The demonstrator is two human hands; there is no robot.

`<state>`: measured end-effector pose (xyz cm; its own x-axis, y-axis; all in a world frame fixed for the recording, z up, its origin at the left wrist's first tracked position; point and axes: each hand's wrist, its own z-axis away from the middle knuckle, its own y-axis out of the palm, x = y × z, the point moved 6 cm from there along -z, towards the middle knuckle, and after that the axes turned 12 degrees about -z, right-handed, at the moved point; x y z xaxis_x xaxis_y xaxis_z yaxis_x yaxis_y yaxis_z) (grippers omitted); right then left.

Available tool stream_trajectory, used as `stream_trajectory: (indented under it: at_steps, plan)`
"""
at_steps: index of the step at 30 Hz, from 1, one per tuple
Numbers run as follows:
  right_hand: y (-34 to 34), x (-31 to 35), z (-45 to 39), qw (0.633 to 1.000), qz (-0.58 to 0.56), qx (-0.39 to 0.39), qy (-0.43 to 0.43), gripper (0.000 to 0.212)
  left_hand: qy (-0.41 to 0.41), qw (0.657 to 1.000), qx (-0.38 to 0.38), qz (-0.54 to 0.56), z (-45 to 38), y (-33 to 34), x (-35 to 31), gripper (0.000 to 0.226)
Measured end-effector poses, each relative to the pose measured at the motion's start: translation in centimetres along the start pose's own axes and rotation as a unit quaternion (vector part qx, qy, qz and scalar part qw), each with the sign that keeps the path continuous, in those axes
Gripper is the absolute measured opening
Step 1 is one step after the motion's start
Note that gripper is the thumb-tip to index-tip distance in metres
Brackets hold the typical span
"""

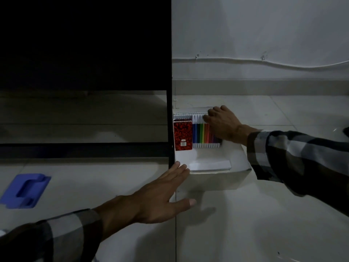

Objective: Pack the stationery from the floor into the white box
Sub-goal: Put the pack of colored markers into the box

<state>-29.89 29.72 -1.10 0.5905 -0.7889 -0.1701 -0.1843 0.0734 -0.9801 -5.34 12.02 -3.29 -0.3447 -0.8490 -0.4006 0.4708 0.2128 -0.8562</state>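
Left hand (160, 195) nearest, flat and spread, fingers straight, holding nothing; fingertips touching the near-left corner of the box (239, 159), apparently steadying it. Just beyond those fingertips, the box's near flap (209, 165), folded low. Well off to the outer side of that hand, on the floor (245, 224): a blue stapler-like thing (26, 190), not yet packed, so probably the task not finished.

Farther on, inside the box: a red notebook (182, 134) against the left wall, long axis running away from the viewer, spiral edge at the far end, barcode at the near end. Just beside it, a marker set (202, 135), each marker lying with its long axis near-to-far, white ends at both ends of the row, the row itself stacked side to side. Under both, at the far end, what looks like a larger spiral pad (190, 112), binding across the box.

Farthest, right hand (222, 123), palm down over the right part of the marker set, fingers curled at its far end; pinching or only pressing, cannot tell.

For doing this step well: keep the box pinned, press the markers flat and square against the notebook, keep them parallel to the walls, leave room for the rest.
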Motion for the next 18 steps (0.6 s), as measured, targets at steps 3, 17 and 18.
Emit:
stream_trajectory:
  at_steps: [3, 17, 18]
  plan:
    - [1.0, 1.0, 0.3, 0.998, 0.007, 0.056, 0.003, 0.061, 0.002, 1.0, -0.001, -0.003, 0.0, -0.1, 0.1, 0.087]
    - [-7.9, 12.8, 8.5, 0.949, -0.274, -0.08, -0.135, 0.029, 0.016, 0.987, -0.101, -0.122, 7.3, 0.8, 2.5, 0.082]
    - [-8.1, 14.3, 9.7, 0.943, -0.274, -0.076, -0.172, 0.027, 0.018, 0.987, -0.098, -0.126, 8.3, 1.4, 2.9, 0.082]
